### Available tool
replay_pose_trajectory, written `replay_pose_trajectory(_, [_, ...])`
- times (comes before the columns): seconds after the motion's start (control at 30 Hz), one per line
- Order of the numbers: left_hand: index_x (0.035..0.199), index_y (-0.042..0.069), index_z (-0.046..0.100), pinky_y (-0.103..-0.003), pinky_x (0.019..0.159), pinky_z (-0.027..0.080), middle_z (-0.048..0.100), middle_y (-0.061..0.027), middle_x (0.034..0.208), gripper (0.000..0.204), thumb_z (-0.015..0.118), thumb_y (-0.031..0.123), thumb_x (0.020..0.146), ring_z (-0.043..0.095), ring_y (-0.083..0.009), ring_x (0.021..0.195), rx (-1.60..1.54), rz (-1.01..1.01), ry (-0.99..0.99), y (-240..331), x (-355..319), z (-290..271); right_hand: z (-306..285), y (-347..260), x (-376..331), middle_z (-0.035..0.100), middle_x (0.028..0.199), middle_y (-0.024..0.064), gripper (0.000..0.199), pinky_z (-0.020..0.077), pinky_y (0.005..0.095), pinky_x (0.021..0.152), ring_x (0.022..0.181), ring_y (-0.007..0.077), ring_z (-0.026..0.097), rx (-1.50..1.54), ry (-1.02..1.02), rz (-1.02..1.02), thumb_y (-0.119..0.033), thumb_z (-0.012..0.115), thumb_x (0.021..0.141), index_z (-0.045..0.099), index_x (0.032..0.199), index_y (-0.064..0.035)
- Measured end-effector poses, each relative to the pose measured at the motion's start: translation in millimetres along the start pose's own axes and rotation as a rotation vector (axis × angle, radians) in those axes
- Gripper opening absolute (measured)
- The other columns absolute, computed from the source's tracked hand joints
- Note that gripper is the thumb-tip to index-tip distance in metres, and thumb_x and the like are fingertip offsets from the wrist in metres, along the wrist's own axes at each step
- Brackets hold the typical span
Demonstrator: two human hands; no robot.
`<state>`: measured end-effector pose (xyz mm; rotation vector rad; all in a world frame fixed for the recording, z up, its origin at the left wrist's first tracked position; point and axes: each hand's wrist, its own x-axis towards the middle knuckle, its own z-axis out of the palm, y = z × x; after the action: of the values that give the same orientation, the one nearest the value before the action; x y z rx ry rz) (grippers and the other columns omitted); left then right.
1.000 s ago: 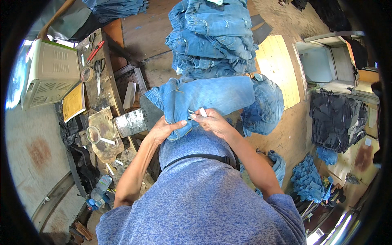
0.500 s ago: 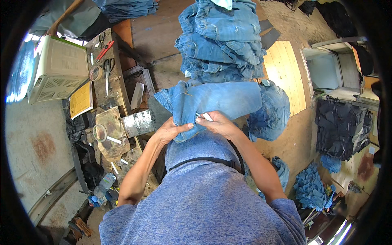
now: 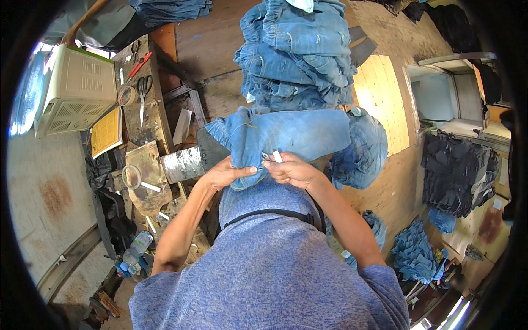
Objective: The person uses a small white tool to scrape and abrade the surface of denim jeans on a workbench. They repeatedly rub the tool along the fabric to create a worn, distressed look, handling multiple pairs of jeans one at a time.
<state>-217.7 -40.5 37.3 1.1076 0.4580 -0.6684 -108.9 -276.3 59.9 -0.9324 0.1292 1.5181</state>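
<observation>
A pair of light blue jeans [image 3: 308,132] lies folded across my lap. At its near left edge my left hand [image 3: 224,174] is closed on the denim, thumb on top. Close beside it, my right hand [image 3: 295,171] is closed round a short white stick [image 3: 278,157], which looks like chalk and points up out of the fingers. The right fingertips also meet the jeans' edge, where a small shiny bit shows that I cannot make out.
A tall stack of folded jeans [image 3: 308,60] stands just beyond. On the wooden bench to the left lie black-handled scissors [image 3: 142,99], red-handled scissors [image 3: 139,65], a tape roll [image 3: 127,96] and white sticks [image 3: 150,187]. Dark cloth [image 3: 456,170] is piled at right.
My right hand has turned slightly, so the white stick stands more upright. Both hands stay at the jeans' edge. The whole view has shifted a little.
</observation>
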Motion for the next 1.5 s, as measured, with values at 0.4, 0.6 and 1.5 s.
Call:
replay_pose_trajectory(0.4, [0.16, 0.006, 0.047, -0.037, 0.12, 0.038, 0.06, -0.0058, 0.149, 0.092, 0.091, 0.008, 0.079, 0.054, -0.0203, 0.138, -0.109, 0.071, -0.217, 18.1, -10.4, -12.3, 38.0, -17.7, -53.9, 0.072, 0.083, 0.0126, 0.032, 0.0541, 0.0474, 0.072, 0.078, 0.034, 0.072, -1.192, 0.64, -0.445, -0.042, 0.064, 0.105, 0.065, 0.108, -0.0109])
replay_pose_trajectory(0.6, [0.147, -0.004, 0.057, -0.042, 0.115, 0.047, 0.068, -0.0109, 0.138, 0.075, 0.087, -0.001, 0.078, 0.063, -0.0246, 0.13, -0.102, -0.044, -0.095, 22.3, -11.0, -10.6, 66.5, -26.6, -39.1, 0.075, 0.083, 0.0106, 0.027, 0.0557, 0.0476, 0.072, 0.079, 0.0343, 0.073, -1.574, 0.839, -0.414, -0.04, 0.072, 0.098, 0.072, 0.097, -0.0126])
replay_pose_trajectory(1.5, [0.146, -0.001, 0.059, -0.039, 0.114, 0.045, 0.068, -0.0086, 0.138, 0.072, 0.084, -0.003, 0.079, 0.064, -0.023, 0.127, -0.142, -0.122, -0.133, 9.0, 0.4, -26.0, 46.2, -30.4, -23.1, 0.076, 0.085, 0.0033, 0.024, 0.0555, 0.0415, 0.071, 0.083, 0.0265, 0.07, -1.49, 0.913, -0.594, -0.039, 0.08, 0.089, 0.078, 0.09, -0.0152])
